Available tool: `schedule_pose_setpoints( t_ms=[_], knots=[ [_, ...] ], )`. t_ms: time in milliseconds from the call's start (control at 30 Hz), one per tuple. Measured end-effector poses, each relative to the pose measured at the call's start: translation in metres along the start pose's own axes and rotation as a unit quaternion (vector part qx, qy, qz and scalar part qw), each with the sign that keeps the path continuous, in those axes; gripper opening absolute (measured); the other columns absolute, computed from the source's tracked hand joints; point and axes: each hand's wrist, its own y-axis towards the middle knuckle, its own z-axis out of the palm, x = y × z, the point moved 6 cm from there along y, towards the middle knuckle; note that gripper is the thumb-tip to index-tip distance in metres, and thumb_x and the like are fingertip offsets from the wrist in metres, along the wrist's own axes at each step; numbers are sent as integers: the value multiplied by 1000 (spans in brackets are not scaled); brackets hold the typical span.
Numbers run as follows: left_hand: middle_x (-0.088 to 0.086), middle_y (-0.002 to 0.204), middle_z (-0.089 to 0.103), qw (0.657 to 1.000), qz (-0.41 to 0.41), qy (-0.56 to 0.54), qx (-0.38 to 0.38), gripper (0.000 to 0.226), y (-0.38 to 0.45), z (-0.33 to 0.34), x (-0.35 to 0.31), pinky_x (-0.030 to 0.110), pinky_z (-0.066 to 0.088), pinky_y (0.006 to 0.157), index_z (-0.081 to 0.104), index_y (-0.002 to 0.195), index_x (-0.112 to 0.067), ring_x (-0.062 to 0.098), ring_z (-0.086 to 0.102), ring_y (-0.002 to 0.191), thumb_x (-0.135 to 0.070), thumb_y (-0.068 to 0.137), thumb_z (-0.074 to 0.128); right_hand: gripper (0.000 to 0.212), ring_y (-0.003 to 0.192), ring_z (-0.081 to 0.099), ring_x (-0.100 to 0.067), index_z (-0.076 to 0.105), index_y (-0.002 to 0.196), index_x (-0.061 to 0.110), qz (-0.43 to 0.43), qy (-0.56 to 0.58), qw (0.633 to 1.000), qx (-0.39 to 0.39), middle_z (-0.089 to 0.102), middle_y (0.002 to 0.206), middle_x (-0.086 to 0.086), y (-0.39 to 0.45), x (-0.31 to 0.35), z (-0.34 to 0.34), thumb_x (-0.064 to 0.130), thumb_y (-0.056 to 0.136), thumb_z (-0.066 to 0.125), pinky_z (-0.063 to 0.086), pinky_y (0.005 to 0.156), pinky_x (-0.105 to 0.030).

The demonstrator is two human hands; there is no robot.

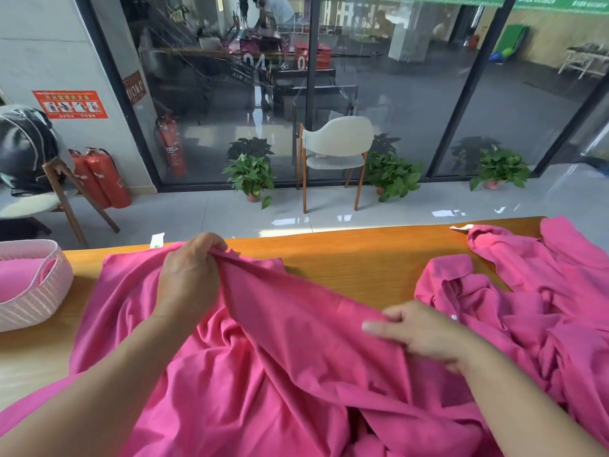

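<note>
Your left hand (189,278) pinches raised fold of pink shirt (263,357) on wooden table (346,258); right hand (425,334) grips same edge. Soft, light, limp fabric; best held at seams.

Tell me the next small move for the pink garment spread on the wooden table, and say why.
Probably pull the raised ridge taut sideways, then lower it flat. The left hand grips one end of a lifted fold in the bright pink cotton garment near the far edge of the orange wooden table. The right hand pinches the same fold closer in, and the cloth below it lies wrinkled.
</note>
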Motion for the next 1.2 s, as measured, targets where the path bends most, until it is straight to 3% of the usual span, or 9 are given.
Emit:
schedule_pose_setpoints(
  t_ms=[133, 233, 300, 433, 633, 767, 967, 1067, 1200],
  knots=[
    [-9, 137, 49, 973, 102, -45, 203, 67, -23, 19, -44, 24, 41, 98, 55, 134, -26, 13, 52, 118, 4, 74, 56, 40, 54, 41, -5, 60, 61, 12, -199, -103, 951, -213, 46, 52, 11, -19, 71, -21, 42, 87, 71, 35, 57, -32],
    [-25, 126, 48, 924, 167, -149, 309, 65, -52, 36, -111, 13, 45, 83, 47, 138, -36, -16, 52, 87, -16, 82, 74, 38, 54, 45, -8, 62, 60, 19, -258, -167, 929, -206, 52, 52, 8, -36, 120, -8, 46, 84, 71, 36, 55, -27],
    [-13, 97, 64, 938, 184, -151, 253, 30, -45, 36, -126, 23, 44, 73, 68, 110, -23, -7, 52, 73, -10, 83, 71, 37, 54, 47, -6, 65, 62, 20, -204, -235, 938, -152, 56, 54, 7, -34, 127, -11, 52, 76, 75, 37, 54, -29],
    [-16, 78, 59, 979, 27, -175, 98, 42, 1, -1, -100, 5, 38, 59, 64, 94, -30, 2, 51, 65, 8, 81, 54, 29, 59, 53, -10, 70, 71, 18, -15, -364, 931, -23, 59, 56, 9, -18, 81, -31, 43, 71, 84, 39, 52, -24],
    [2, 98, 67, 997, -30, -68, 31, 35, 24, -33, -57, 24, 34, 75, 69, 108, -20, 19, 52, 87, 1, 83, 56, 13, 83, 62, -22, 62, 79, 24, -1, -308, 939, -156, 64, 84, 3, 1, 57, -68, 32, 85, 70, 49, 73, -34],
    [7, 118, 53, 996, -49, -44, 61, 42, 7, -13, -37, 33, 39, 93, 60, 125, -19, 27, 52, 112, -16, 84, 70, 12, 61, 67, -24, 52, 100, 14, 5, -92, 937, -337, 67, 66, -6, -2, 72, -106, 8, 95, 42, 49, 57, -31],
    [4, 135, 45, 989, -31, 19, 141, 55, -46, 33, -11, 40, 45, 96, 44, 143, -21, 26, 47, 124, -29, 91, 62, 29, 33, 58, -11, 50, 107, 3, -34, 293, 876, -381, 61, 81, -17, 35, 91, -191, -1, 100, 22, 40, 29, -18],
    [0, 144, 36, 965, -90, 118, 214, 60, -75, 59, 42, 46, 42, 103, 43, 143, -23, 27, 39, 133, -52, 91, 32, 24, 59, 71, -19, 56, 109, 11, -76, 211, 882, -415, 68, 97, -21, 65, 104, -216, 10, 91, 40, 60, 58, -32],
    [2, 156, 16, 908, -237, 202, 280, 80, -110, 60, 102, 47, 31, 110, 15, 152, -31, 23, 19, 144, -75, 87, 30, 64, 122, 55, -35, 35, 150, 22, 2, -149, 898, -415, 53, 141, -15, 99, 98, -191, 27, 88, 49, 43, 100, -39]
  ],
)
